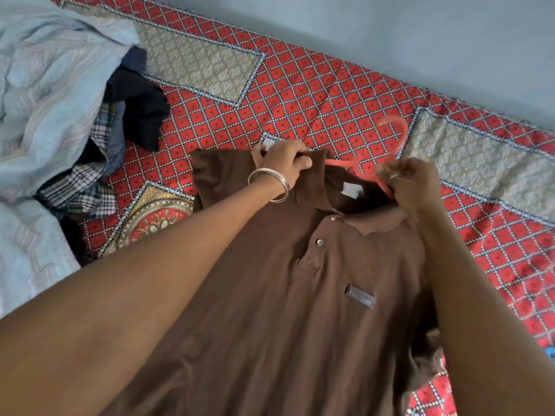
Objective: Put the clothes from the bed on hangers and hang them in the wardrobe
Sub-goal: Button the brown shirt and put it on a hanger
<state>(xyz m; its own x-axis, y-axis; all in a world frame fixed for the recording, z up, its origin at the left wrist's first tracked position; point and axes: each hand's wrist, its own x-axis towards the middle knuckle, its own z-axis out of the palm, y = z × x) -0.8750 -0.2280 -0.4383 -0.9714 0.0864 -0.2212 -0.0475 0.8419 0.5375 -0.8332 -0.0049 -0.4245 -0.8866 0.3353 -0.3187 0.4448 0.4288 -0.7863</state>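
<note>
Clothes point(99, 163) lie heaped at the far left of the bed point(315, 94), dark and checked pieces half under a pale blue sheet point(45, 85); they wait untouched, well apart from the hands. Moving right, a brown polo point(300, 310) lies face up on the red patterned cover, collar toward the wall, hem toward the person; its long axis runs from near the viewer up to the collar. The left hand point(283, 163), with bangles point(270, 184) on the wrist, pinches the left side of the collar, fingers curled round the cloth, lifting that edge. Further right, a pink hanger point(345, 162) pokes out of the neck opening; its hook arches above the collar toward the wall, blurred; one arm of it crosses the open neck, running from the left hand's side down to the right. The right hand point(411, 187), a ring on one finger, grips the hanger's right arm together with the collar edge, fingers clenched round both as far as can be told. How far the hanger's ends reach into the shoulders is hidden by the cloth. Judging from this, the hanger is being seated in the neck; it lies between the two hands, nearer the right, so the right hand likely steers it while the left holds the collar open. No wardrobe is in view.
</note>
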